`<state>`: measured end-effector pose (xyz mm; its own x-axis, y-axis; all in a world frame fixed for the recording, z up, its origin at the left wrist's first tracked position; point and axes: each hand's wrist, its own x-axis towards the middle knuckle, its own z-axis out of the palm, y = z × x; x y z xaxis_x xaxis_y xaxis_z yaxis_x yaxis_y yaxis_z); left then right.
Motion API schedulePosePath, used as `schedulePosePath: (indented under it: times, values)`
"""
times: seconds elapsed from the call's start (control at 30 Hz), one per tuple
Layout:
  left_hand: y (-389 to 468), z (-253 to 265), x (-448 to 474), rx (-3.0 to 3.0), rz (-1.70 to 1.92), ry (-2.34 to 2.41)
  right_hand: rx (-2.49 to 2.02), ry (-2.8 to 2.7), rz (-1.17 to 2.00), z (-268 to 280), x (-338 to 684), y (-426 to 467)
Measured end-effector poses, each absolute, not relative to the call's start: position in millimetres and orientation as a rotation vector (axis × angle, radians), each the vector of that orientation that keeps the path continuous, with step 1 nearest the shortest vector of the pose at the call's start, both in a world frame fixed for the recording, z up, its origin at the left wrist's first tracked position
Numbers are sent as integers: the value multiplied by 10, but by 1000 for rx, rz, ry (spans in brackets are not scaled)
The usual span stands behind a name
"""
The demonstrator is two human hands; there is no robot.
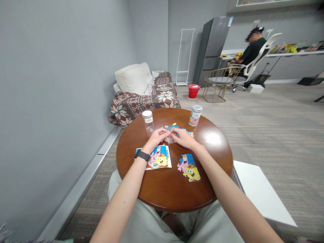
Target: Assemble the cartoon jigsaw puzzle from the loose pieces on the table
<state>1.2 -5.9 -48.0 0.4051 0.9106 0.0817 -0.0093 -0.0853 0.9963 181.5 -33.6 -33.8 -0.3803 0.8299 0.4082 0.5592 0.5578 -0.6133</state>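
My left hand (158,135) and right hand (181,137) meet mid-frame, fingertips pinching loose puzzle pieces (177,129). Above left stands a clear jar (148,120), seemingly empty; above right a cartoon-labelled jar (195,115), contents hidden. Its writing is unreadable. The reference card (159,158) shows a barcode.

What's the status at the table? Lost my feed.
Both hands, left hand and right hand, meet over loose puzzle pieces; grip unclear. Part-built puzzle sits nearer. Nothing blocking.

light: bright, even | glare: on table (214,138) | edges: wide-angle bending | focus: sharp
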Motion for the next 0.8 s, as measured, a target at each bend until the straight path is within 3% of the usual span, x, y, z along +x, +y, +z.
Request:
schedulePosePath:
  times: [0.8]
  values:
    - [-63,-484,10,1444,907,849,-1164,-2080,494,-393,1826,-304]
